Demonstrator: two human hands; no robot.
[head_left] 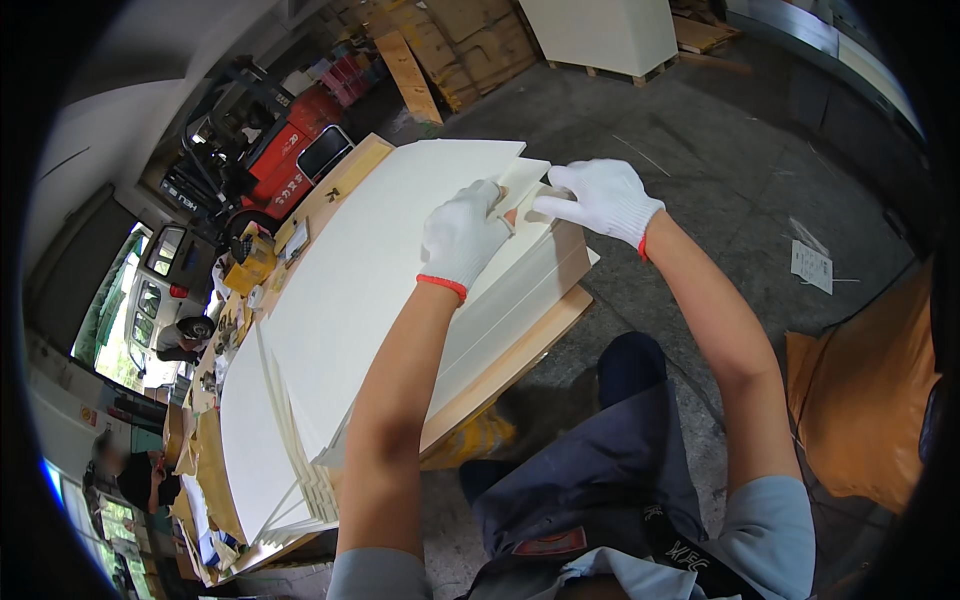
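A tall stack of large white sheets (pixel 370 240) lies in front of me, its layered edges facing my body. Both my hands wear white knitted gloves with red cuffs. My left hand (pixel 463 235) is closed at the stack's far right corner, fingers curled over the top sheets. Beside its fingertips shows a small orange-brown bit (pixel 511 215); what the fingers hold is hidden. At the same corner my right hand (pixel 603 200) pinches the edge of a white sheet (pixel 540 203) between thumb and fingers. The corner layers there are slightly lifted and uneven.
Under the stack is a wooden board (pixel 545 330). Tools and a yellow bin (pixel 250 265) line the left side. Beyond stands a red forklift (pixel 285 165). An orange sack (pixel 860 400) is at my right. Another person (pixel 140 475) is at far left.
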